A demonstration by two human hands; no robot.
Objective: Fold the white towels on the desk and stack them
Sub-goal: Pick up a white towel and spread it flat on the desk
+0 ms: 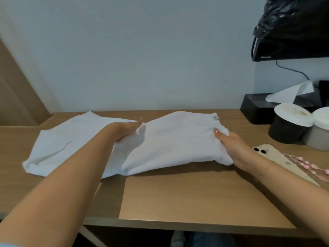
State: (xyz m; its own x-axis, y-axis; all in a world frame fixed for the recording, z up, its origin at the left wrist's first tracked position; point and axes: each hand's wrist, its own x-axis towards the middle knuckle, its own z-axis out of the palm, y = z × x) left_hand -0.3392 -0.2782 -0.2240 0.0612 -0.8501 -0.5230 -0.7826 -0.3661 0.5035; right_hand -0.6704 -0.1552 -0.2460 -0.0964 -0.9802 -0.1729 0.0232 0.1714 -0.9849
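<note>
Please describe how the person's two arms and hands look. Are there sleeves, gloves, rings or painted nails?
Both forearms are bare up to the picture's edge; only a sliver of light blue fabric shows at the bottom left corner, perhaps a sleeve. The left hand and right hand wear no gloves. No ring, watch or bracelet shows. The nails are long, with a pale, glossy pinkish polish.
</note>
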